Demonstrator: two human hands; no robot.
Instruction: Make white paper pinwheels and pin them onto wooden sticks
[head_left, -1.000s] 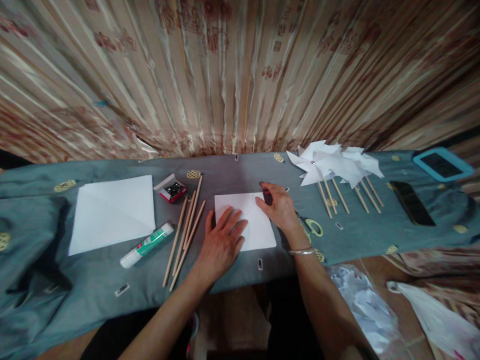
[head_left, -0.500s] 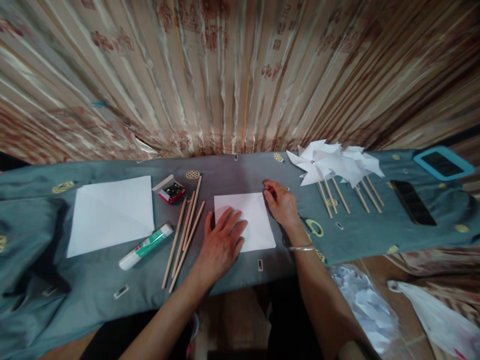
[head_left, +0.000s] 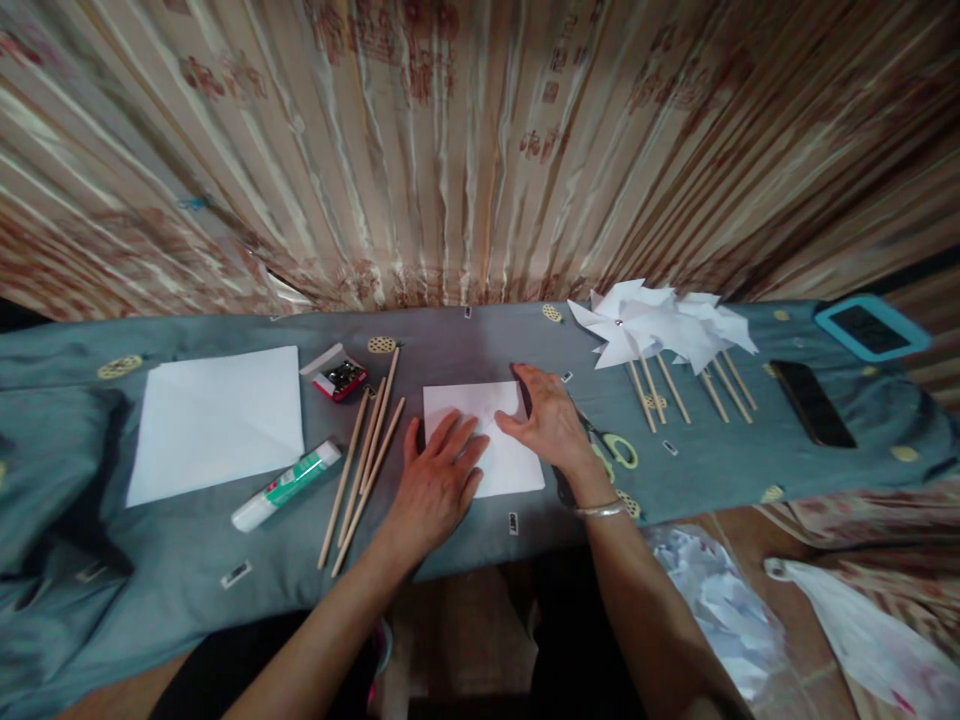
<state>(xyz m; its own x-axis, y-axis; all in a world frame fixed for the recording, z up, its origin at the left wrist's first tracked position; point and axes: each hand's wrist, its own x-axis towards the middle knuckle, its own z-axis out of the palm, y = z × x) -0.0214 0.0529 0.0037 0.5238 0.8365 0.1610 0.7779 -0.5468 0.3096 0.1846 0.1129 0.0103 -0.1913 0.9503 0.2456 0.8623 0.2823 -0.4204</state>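
Paper sheet [head_left: 487, 440], white and square, lies flat on the grey-blue tablecloth [head_left: 465, 340] at the middle of the table's near side, with faint crease lines running across it. The left hand [head_left: 435, 485] rests palm down on its lower left part, fingers spread and flat, gripping nothing. The right hand [head_left: 551, 420] lies over its right edge, fingers stretched out toward the upper right corner and the thumb pressed onto the sheet; it too is flat, closed on nothing. A metal bangle [head_left: 600, 510] sits on the right wrist.

Just left of the sheet lie several wooden sticks [head_left: 364, 465] in a loose bundle, and beyond them a glue stick [head_left: 285, 487] on its side. A small red box [head_left: 339, 377] stands open near the sticks' far ends. Farther left is a larger white paper square [head_left: 217, 420], also creased. Scissors with green handles [head_left: 619, 450] lie just beside the right wrist. Toward the far right, white paper pinwheels on sticks [head_left: 660, 330] lie in a heap, then a dark phone [head_left: 814, 403] and a blue-framed tablet [head_left: 870, 327]. A striped curtain [head_left: 480, 140] hangs behind the table.
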